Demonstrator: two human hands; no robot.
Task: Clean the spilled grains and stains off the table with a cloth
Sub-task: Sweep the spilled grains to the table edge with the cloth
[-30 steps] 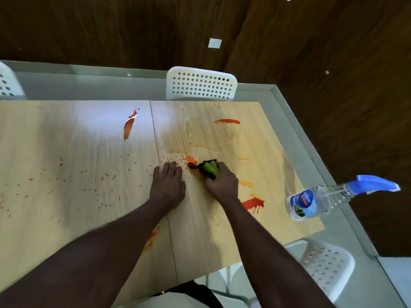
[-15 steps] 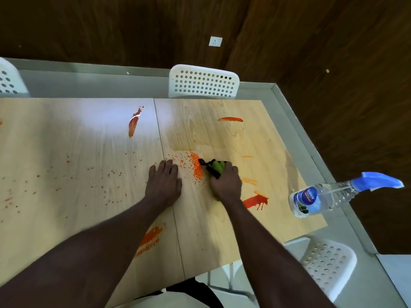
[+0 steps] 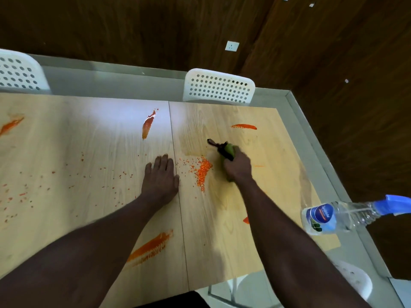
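Observation:
My right hand (image 3: 236, 166) grips a bunched green cloth (image 3: 229, 149) with a black edge and presses it on the light wooden table (image 3: 106, 138). Just left of it lies a swept-together pile of orange grains (image 3: 202, 171). Flat on the table, fingers straight, my left hand (image 3: 160, 180) rests beside the seam between the two boards. Loose grains (image 3: 44, 187) are scattered over the left board. Orange-red stains show at the far middle (image 3: 148, 126), far right (image 3: 243, 126), near middle (image 3: 151, 246) and far left (image 3: 11, 125).
A clear spray bottle (image 3: 340, 215) with a blue trigger lies at the table's right edge. White perforated chairs stand behind the table (image 3: 219, 87), at the far left (image 3: 19, 73) and at the near right (image 3: 353, 278). Dark wooden walls surround the table.
My right hand has moved the cloth away from me and to the right, leaving the grain pile behind on its left. The left hand stayed flat in place. The camera shifted.

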